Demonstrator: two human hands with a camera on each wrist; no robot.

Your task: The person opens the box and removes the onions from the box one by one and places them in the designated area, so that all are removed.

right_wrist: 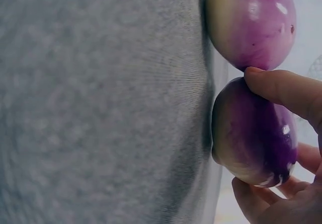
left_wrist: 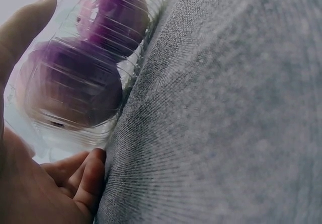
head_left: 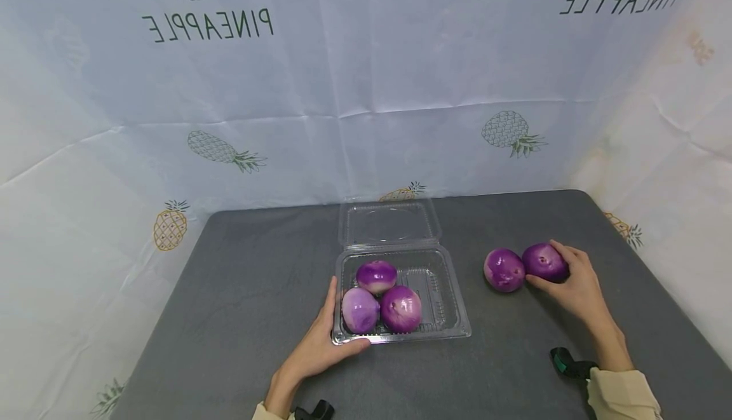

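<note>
A clear plastic container (head_left: 440, 293) lies with its lid folded back. Three glossy purple-and-white red onions sit in its left part: one behind (head_left: 376, 276), one at front left (head_left: 360, 311), one beside that (head_left: 401, 309). My left hand (head_left: 314, 344) rests against the container's front left corner, thumb straight along the front and fingers spread by the left wall. To the right, my right hand (head_left: 574, 280) grips a red onion (right_wrist: 254, 133) between thumb and fingers. Another red onion (head_left: 504, 270) sits against its left side, near my thumb tip.
The dark grey table (head_left: 257, 280) bears everything. Behind the container's base lies its transparent lid (head_left: 391, 223), reaching the table's back edge. A pale curtain (head_left: 366, 77) printed with pineapples hangs behind and at both sides. Both wrists carry a black strap.
</note>
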